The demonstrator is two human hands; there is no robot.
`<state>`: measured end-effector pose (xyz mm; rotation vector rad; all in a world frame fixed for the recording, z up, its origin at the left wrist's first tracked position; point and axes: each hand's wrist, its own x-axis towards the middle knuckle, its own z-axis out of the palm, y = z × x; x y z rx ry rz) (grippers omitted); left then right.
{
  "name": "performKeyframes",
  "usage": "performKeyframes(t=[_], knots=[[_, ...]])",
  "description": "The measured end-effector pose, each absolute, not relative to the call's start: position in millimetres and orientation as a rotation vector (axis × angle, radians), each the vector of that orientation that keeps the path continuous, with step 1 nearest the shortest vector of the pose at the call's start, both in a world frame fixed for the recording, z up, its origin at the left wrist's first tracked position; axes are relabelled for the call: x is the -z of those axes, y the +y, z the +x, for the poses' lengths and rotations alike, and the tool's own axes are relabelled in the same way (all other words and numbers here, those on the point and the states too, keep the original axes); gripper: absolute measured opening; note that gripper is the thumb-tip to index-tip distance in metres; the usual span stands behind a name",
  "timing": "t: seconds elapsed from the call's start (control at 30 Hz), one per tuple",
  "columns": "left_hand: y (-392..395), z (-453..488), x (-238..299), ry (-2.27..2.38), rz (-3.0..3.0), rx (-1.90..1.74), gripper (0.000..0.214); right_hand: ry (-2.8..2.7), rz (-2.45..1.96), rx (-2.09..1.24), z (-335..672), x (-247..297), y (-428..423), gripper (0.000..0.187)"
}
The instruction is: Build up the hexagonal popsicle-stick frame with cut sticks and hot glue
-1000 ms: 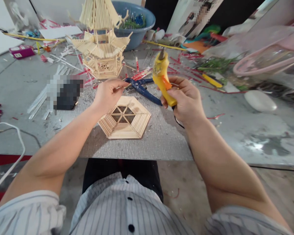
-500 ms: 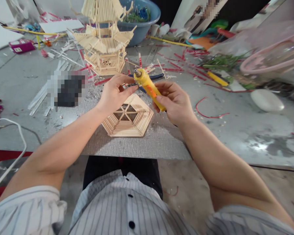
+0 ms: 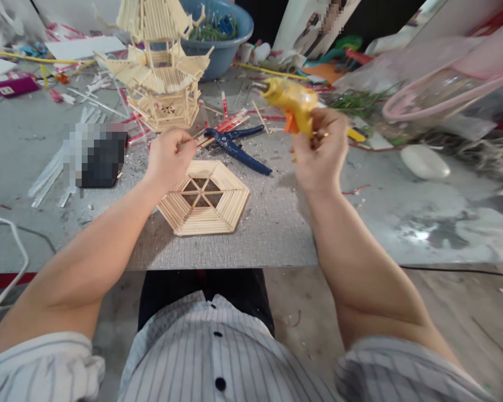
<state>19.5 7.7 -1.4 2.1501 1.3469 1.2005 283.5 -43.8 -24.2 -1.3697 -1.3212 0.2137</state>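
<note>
My right hand (image 3: 318, 148) grips a yellow glue gun (image 3: 291, 100) by its handle and holds it up over the table, nozzle pointing left. My left hand (image 3: 167, 156) is closed in a pinch on a thin wooden stick (image 3: 195, 140), just above the far left edge of a flat hexagonal stick panel (image 3: 203, 198) that lies on the grey mat (image 3: 272, 223). Blue pliers (image 3: 235, 146) lie just behind the panel, between my two hands.
A tall stick pagoda model (image 3: 159, 72) stands behind my left hand. Behind it is a blue basin (image 3: 224, 39). Loose sticks and red scraps litter the table (image 3: 20, 151). A pink-rimmed basket (image 3: 444, 95) sits at the right. A white cable (image 3: 8, 245) hangs at the left.
My right hand has lifted the glue gun away from the stick to the right, and its nozzle now points left. My left hand has stayed over the panel with the stick.
</note>
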Motion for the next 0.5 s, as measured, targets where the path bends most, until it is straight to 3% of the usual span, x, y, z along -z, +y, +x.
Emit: performKeyframes(t=[0.07, 0.17, 0.5], knots=[[12.3, 15.3, 1.7, 1.380, 2.165, -1.182, 0.021, -1.248, -1.538, 0.133, 307.2, 21.6, -39.5, 0.038], [15.5, 11.4, 1.0, 1.431, 2.248, -1.151, 0.023, -1.129, -1.849, 0.311, 335.5, 19.5, -36.2, 0.040], [17.9, 8.5, 1.0, 1.582, 2.367, -0.984, 0.004, -0.901, -2.248, 0.171, 382.8, 38.4, -32.4, 0.035]])
